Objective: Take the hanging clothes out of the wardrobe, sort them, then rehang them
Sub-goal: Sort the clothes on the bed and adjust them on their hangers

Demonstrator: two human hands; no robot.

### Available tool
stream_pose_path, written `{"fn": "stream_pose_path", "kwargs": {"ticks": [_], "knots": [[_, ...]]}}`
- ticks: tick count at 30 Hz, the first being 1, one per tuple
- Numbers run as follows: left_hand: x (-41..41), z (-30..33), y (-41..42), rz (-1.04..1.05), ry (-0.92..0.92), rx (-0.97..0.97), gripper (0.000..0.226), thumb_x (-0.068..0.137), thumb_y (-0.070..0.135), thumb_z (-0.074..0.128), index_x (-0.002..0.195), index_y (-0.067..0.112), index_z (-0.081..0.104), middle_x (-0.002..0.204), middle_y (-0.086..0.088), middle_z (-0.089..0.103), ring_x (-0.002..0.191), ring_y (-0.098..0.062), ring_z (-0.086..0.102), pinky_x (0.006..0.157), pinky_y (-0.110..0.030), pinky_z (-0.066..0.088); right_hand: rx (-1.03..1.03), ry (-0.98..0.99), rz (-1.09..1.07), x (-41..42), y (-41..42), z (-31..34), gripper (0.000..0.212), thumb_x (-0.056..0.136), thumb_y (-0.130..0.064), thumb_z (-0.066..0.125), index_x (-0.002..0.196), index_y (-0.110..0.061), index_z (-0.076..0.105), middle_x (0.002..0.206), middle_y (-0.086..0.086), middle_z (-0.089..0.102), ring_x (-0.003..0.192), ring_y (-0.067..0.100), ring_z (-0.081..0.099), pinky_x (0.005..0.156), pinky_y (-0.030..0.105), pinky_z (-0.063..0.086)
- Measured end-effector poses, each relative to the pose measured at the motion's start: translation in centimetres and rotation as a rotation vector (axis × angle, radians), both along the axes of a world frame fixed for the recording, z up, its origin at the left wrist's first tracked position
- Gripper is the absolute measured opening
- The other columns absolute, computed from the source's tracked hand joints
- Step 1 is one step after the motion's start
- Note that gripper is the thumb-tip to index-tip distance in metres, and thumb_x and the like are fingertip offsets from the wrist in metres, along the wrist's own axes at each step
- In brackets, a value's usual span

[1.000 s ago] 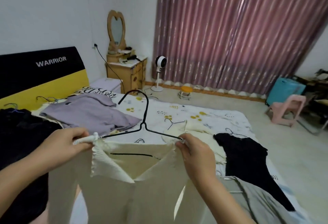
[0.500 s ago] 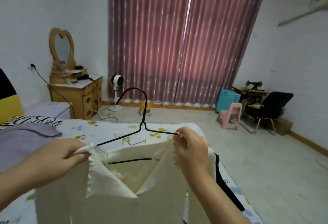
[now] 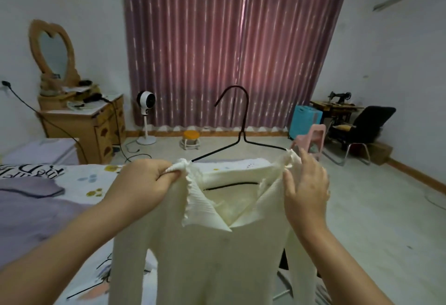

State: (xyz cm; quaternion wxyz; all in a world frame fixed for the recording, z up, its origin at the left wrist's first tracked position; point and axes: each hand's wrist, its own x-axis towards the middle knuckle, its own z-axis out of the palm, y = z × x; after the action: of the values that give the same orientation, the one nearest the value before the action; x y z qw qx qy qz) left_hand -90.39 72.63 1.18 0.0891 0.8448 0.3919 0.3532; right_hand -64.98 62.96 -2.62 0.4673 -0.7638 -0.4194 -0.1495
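Both hands held the cream top point(image 3: 212, 251) on its black wire hanger point(image 3: 241, 135): left hand point(image 3: 142, 184) fisted on one shoulder at nine o'clock, right hand point(image 3: 305, 184) pinching the other at three o'clock, fingers now spread. Since a second earlier, it had swung off the bed point(image 3: 79, 179), likely heading for rehanging.

The cream top point(image 3: 212, 251) runs off the frame at 6 o'clock, its hem unseen. It covers the black hanger's point(image 3: 243, 133) shoulder ends and most of its lower bar (one short stretch shows). At 9 o'clock, the lilac garment point(image 3: 31, 208) is cut by the edge. The dresser's point(image 3: 82, 121) clutter is too small to tell.
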Motion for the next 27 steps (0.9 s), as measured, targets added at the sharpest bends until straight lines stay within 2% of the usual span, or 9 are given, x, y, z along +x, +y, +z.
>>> {"fn": "stream_pose_path", "kwargs": {"ticks": [3,5,7,11,14,17,21,23,27], "knots": [[2.6,0.1,1.9,0.037,-0.009,0.002,0.043,0.091,0.038,0.047,0.070,0.004,0.061,0.063,-0.011,0.060,0.063,-0.023,0.053,0.053,-0.034,0.030,-0.063,0.131,0.061,-0.9,0.7,-3.0,0.067,0.094,-0.043,0.035,0.150,-0.022,0.007,0.159,0.005,0.004,0.145,0.019,0.002,0.116,0.034,0.003],[4.7,0.3,2.9,0.059,-0.043,-0.006,0.039,0.093,0.027,0.051,0.059,0.010,0.050,0.056,-0.006,0.050,0.058,-0.021,0.048,0.051,-0.033,0.025,-0.172,0.253,0.153,-1.8,1.2,-5.8,0.071,0.096,-0.040,0.042,0.150,-0.026,-0.002,0.158,0.002,-0.009,0.145,0.016,-0.005,0.116,0.033,0.002],[7.0,0.5,3.4,0.073,-0.066,-0.005,0.043,0.093,0.027,0.050,0.052,0.018,0.039,0.053,0.000,0.042,0.055,-0.019,0.042,0.048,-0.031,0.020,-0.307,0.352,0.245,-2.5,2.2,-8.9,0.079,0.093,-0.044,0.046,0.149,-0.027,-0.007,0.157,0.000,-0.014,0.145,0.015,-0.005,0.117,0.034,0.005],[11.6,0.2,4.6,0.037,-0.092,-0.017,0.044,0.093,0.029,0.050,0.053,0.018,0.037,0.052,0.002,0.038,0.059,-0.024,0.041,0.050,-0.033,0.021,-0.516,0.512,0.352,-2.5,4.7,-14.0,0.092,0.089,-0.050,0.053,0.149,-0.022,-0.010,0.158,0.003,-0.010,0.146,0.019,-0.003,0.118,0.035,0.010],[15.3,-0.4,5.4,0.012,-0.106,-0.043,0.042,0.093,0.029,0.049,0.054,0.016,0.040,0.052,0.002,0.040,0.058,-0.023,0.041,0.049,-0.032,0.022,-0.512,0.556,0.368,-0.8,6.5,-16.2,0.093,0.086,-0.046,0.059,0.150,-0.022,-0.003,0.158,0.002,0.000,0.145,0.021,0.006,0.117,0.034,0.015],[18.9,-1.2,6.7,0.016,-0.130,-0.106,0.038,0.093,0.029,0.050,0.059,0.012,0.046,0.054,0.000,0.041,0.059,-0.023,0.042,0.052,-0.033,0.024,-0.502,0.606,0.358,2.3,7.9,-17.5,0.085,0.086,-0.045,0.057,0.150,-0.026,0.003,0.157,0.006,0.005,0.144,0.020,0.012,0.116,0.037,0.022],[22.4,-2.7,9.4,0.029,-0.176,-0.174,0.040,0.092,0.028,0.052,0.056,0.014,0.041,0.052,0.001,0.037,0.056,-0.020,0.038,0.051,-0.033,0.022,-0.535,0.526,0.252,7.7,9.9,-18.2,0.072,0.095,-0.040,0.047,0.150,-0.021,0.005,0.156,0.006,0.010,0.144,0.020,0.013,0.117,0.034,0.018],[23.2,-3.8,11.1,0.045,-0.224,-0.213,0.036,0.091,0.026,0.053,0.059,0.010,0.047,0.051,0.001,0.036,0.052,-0.016,0.035,0.051,-0.032,0.021,-0.528,0.478,0.224,10.0,11.3,-18.6,0.068,0.096,-0.039,0.043,0.150,-0.020,0.007,0.157,0.006,0.010,0.144,0.020,0.010,0.116,0.033,0.015],[22.7,-7.9,16.3,0.127,-0.320,-0.300,0.035,0.092,0.023,0.053,0.069,-0.003,0.057,0.056,-0.006,0.042,0.058,-0.022,0.039,0.057,-0.032,0.024,-0.557,0.350,0.182,12.9,15.1,-19.9,0.063,0.096,-0.040,0.033,0.149,-0.017,0.009,0.155,0.010,0.013,0.144,0.023,0.012,0.115,0.032,0.013]]}}
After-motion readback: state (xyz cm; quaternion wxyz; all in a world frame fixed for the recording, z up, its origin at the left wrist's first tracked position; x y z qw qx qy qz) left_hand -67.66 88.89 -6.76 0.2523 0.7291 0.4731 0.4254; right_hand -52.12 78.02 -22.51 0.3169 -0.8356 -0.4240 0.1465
